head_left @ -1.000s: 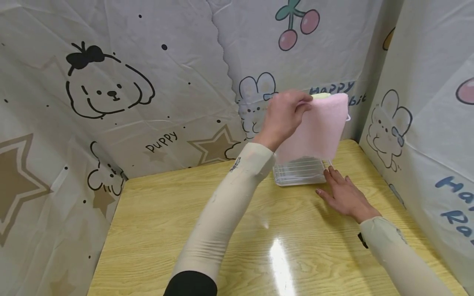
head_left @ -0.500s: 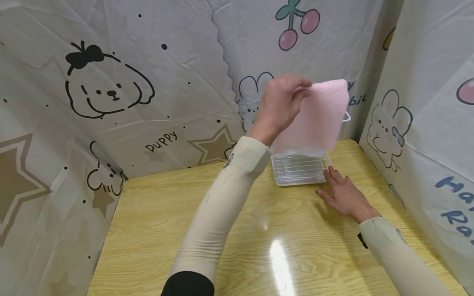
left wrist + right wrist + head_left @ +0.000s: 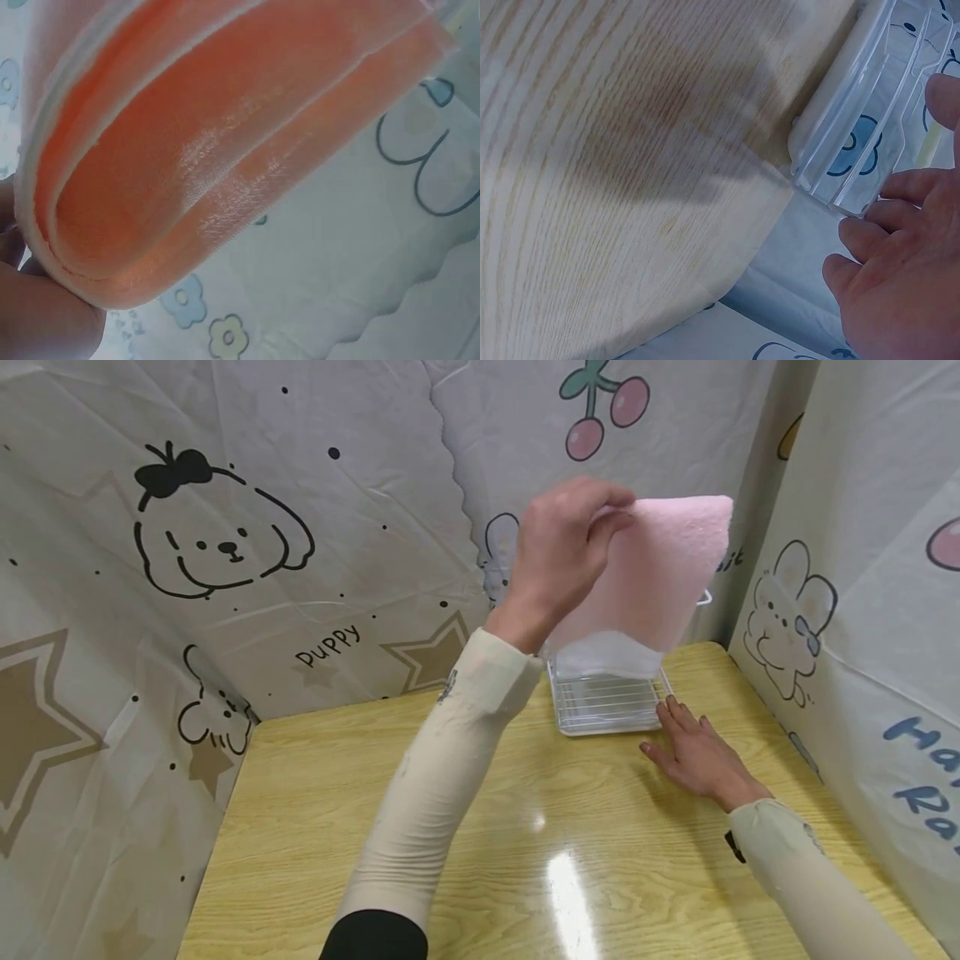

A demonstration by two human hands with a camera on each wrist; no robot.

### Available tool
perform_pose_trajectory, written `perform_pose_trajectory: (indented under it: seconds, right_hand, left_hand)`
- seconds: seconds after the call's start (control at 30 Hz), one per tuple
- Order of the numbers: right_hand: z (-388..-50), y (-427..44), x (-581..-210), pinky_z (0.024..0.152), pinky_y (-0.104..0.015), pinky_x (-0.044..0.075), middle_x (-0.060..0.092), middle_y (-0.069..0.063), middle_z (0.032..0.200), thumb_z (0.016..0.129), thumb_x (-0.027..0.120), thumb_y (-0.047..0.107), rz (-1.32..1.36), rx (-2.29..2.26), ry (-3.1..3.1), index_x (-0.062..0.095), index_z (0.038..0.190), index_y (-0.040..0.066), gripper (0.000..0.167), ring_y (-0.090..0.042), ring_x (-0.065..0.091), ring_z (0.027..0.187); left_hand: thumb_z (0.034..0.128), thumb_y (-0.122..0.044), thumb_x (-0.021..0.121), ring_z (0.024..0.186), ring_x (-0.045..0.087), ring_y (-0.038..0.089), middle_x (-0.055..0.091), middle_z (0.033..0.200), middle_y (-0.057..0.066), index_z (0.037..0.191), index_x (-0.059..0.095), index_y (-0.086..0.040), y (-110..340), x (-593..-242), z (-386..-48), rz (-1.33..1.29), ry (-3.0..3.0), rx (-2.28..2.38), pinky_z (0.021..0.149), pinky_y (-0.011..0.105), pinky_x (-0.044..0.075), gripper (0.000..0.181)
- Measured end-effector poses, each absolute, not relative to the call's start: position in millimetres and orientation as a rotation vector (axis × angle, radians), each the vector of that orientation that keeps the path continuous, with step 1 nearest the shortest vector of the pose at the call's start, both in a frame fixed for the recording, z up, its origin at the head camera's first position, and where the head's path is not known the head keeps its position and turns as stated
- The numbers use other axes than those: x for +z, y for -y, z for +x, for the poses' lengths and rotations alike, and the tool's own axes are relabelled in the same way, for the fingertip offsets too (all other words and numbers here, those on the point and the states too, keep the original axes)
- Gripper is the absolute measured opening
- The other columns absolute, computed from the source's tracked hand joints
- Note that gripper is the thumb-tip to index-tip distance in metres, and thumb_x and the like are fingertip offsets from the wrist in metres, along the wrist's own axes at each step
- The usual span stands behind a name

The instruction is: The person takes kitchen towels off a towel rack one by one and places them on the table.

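Pink cloth (image 3: 673, 560), beyond the grip: cut off by the left wrist view's top edge. Left hand (image 3: 561, 550), at the grip: cut off by its left edge. Rack (image 3: 609, 729), below the grip: back partly hidden by cloth.

Head view looked forward and down; closer, the left-wrist view shared its cloth (image 3: 663, 572), the right-wrist view its rack (image 3: 609, 707).

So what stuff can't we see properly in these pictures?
Head view: the back of the white rack, hidden by the pink cloth.
Head view: the print on the left sleeve, too small to read.
Left wrist view: most of the left hand, cut off by the picture's edge.
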State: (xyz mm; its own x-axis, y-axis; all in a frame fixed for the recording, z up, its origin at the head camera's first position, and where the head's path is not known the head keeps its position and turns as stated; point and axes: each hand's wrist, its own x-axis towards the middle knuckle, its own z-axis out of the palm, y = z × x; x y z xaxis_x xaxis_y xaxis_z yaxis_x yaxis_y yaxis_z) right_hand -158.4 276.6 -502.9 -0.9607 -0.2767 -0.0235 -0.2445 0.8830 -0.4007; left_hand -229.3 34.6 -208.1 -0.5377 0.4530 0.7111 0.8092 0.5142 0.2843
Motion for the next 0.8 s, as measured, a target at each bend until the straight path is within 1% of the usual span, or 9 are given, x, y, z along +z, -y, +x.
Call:
perform_pose_trajectory:
  seconds: [0.2,0.4,0.5,0.57,0.73,0.8]
  right_hand:
    - [-158,-277,-502,0.114,-0.065,0.014,0.012,-0.033,0.160,0.105,0.047,0.048,-0.411,-0.617,-2.966,0.020,0.155,-0.011,0.081,-0.048,0.016,0.146]
    - [-158,-278,-502,0.115,-0.064,0.010,0.007,-0.031,0.161,0.105,0.045,0.049,-0.406,-0.622,-2.940,0.016,0.155,-0.010,0.083,-0.047,0.012,0.148]
    - [-158,-278,-503,0.116,-0.064,0.008,0.006,-0.032,0.161,0.105,0.044,0.051,-0.404,-0.627,-2.930,0.013,0.156,-0.009,0.084,-0.049,0.010,0.147]
    - [-159,-278,-504,0.115,-0.065,0.007,0.005,-0.029,0.162,0.105,0.045,0.050,-0.412,-0.637,-2.940,0.009,0.158,-0.005,0.084,-0.049,0.011,0.147]
    - [-159,-277,-506,0.112,-0.070,0.009,0.006,-0.021,0.166,0.104,0.053,0.045,-0.447,-0.665,-2.991,0.000,0.163,0.015,0.084,-0.047,0.013,0.147]
    - [-159,-277,-506,0.111,-0.071,0.011,0.006,-0.020,0.166,0.103,0.053,0.044,-0.454,-0.669,-2.995,-0.001,0.163,0.018,0.084,-0.047,0.014,0.148]
  left_hand:
    - [0.0966,-0.014,0.069,0.102,0.067,0.013,0.074,0.107,0.007,0.105,0.076,-0.002,-29,-196,-219,-1.019,2.169,-0.860,0.090,0.009,0.041,0.016]
    - [0.0923,-0.009,0.074,0.093,0.068,0.015,0.075,0.098,0.007,0.098,0.078,-0.001,-27,-193,-207,-1.075,2.061,-0.858,0.084,0.012,0.045,0.010]
    - [0.0927,-0.010,0.074,0.093,0.068,0.014,0.075,0.098,0.006,0.098,0.078,-0.002,-25,-194,-200,-1.080,2.104,-0.850,0.084,0.012,0.045,0.011]
    - [0.0941,-0.012,0.073,0.093,0.068,0.013,0.075,0.099,0.006,0.100,0.078,-0.003,-23,-197,-195,-1.075,2.159,-0.846,0.083,0.012,0.045,0.012]
    - [0.0945,-0.013,0.073,0.090,0.068,0.013,0.075,0.098,0.006,0.101,0.078,-0.002,-17,-212,-190,-1.094,2.207,-0.867,0.081,0.014,0.047,0.014]
    - [0.0935,-0.012,0.074,0.089,0.068,0.013,0.075,0.097,0.007,0.100,0.078,-0.001,-14,-221,-189,-1.113,2.191,-0.885,0.080,0.014,0.047,0.013]
